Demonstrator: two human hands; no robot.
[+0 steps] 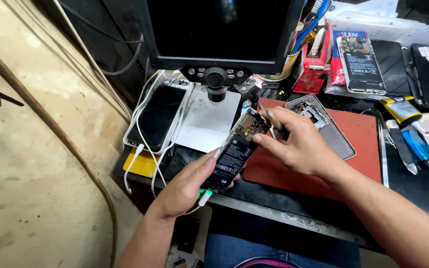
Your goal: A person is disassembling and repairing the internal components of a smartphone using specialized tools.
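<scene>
My left hand (pixel 187 186) holds an opened phone (pixel 235 151) tilted up, its black battery and circuit board exposed, with a white cable plugged in at its lower end. My right hand (pixel 299 144) grips a thin tool (pixel 273 120) with a brownish handle, and its fingers rest against the phone's upper edge near the board. A grey phone back frame (pixel 323 126) lies just behind my right hand on a red mat (pixel 363 149).
A microscope with a dark screen (pixel 219 30) stands over a white plate (pixel 209 121). A black phone (pixel 157 116) with white cables lies to the left. Another opened phone (pixel 361 62), dark tablets, a blue tool (pixel 418 144) and other parts crowd the right side.
</scene>
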